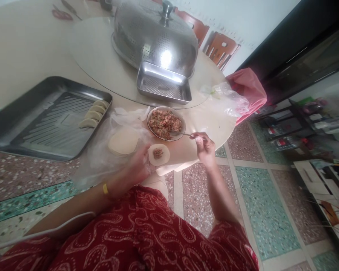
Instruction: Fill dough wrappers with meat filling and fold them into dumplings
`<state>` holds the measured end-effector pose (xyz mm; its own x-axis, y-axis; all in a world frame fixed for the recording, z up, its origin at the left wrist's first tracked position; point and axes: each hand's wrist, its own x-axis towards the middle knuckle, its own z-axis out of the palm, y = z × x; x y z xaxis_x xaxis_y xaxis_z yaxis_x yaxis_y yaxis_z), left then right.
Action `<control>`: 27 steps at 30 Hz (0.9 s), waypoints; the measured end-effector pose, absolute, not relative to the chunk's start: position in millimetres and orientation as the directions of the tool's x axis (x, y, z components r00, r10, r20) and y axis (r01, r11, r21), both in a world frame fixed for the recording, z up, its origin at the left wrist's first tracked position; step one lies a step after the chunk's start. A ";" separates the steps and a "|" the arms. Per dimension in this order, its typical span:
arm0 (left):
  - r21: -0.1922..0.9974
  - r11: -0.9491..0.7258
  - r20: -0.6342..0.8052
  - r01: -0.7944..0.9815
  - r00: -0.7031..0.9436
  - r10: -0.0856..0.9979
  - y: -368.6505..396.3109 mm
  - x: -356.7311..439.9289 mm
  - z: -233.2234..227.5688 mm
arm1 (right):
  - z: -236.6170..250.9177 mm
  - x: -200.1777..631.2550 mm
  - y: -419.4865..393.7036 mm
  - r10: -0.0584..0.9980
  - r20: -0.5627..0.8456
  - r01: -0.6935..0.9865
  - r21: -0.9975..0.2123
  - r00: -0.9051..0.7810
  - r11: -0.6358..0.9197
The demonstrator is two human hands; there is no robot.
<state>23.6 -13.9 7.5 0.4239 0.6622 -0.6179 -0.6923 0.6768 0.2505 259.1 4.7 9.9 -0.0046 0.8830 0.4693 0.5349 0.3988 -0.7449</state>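
Observation:
My left hand (142, 162) holds a round dumpling wrapper (165, 157) with a small heap of meat filling (158, 153) in its middle. In my right hand (205, 146) is the handle of a metal spoon (187, 134), its bowl end down in the filling of a round bowl (183, 134). The chopped meat filling (165, 121) covers most of that bowl. Left of my left hand, a stack of wrappers (124, 141) lies on a clear plastic bag (97, 158). Several folded dumplings (92, 114) stand in a row along the right side of a large metal tray (52, 88).
A glass turntable (101, 71) carries a big domed steel lid (147, 30) and a small rectangular metal tray (161, 96). A pink bag (250, 86) and clear plastic (231, 99) hang at the table's right edge. Red-handled scissors (62, 15) lie far left. Wooden chairs (222, 47) stand behind.

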 end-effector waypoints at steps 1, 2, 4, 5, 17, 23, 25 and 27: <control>0.248 0.678 -0.622 -0.692 0.422 0.659 -13.9 23.2 8.1 | 10.9 259.1 4.4 0.885 0.466 0.538 -0.747 0.007 0.390; 0.247 0.680 -0.626 -0.690 0.423 0.655 -14.0 22.8 8.4 | 11.8 259.0 4.2 0.885 0.465 0.551 -0.741 0.008 0.384; 0.247 0.688 -0.630 -0.683 0.426 0.649 -14.1 22.2 8.3 | 12.6 258.3 4.7 0.879 0.476 0.601 -0.699 -0.011 0.387; 0.251 0.689 -0.628 -0.680 0.427 0.650 -14.2 21.9 7.9 | 12.5 257.8 5.3 0.871 0.491 0.631 -0.667 -0.027 0.396; 0.250 0.686 -0.627 -0.683 0.426 0.652 -12.8 21.0 5.5 | 14.5 250.7 10.3 0.823 0.552 0.673 -0.559 -0.133 0.484; 0.244 0.692 -0.629 -0.679 0.433 0.646 -10.0 20.6 3.0 | 11.1 247.8 17.1 0.864 0.495 0.589 -0.671 -0.095 0.450; 0.222 0.690 -0.640 -0.689 0.431 0.637 -7.8 21.4 3.9 | 8.4 245.9 18.8 0.876 0.474 0.527 -0.723 -0.090 0.445; 0.191 0.687 -0.639 -0.701 0.443 0.629 -5.5 22.5 4.6 | 3.7 243.2 19.8 0.884 0.461 0.477 -0.761 -0.078 0.439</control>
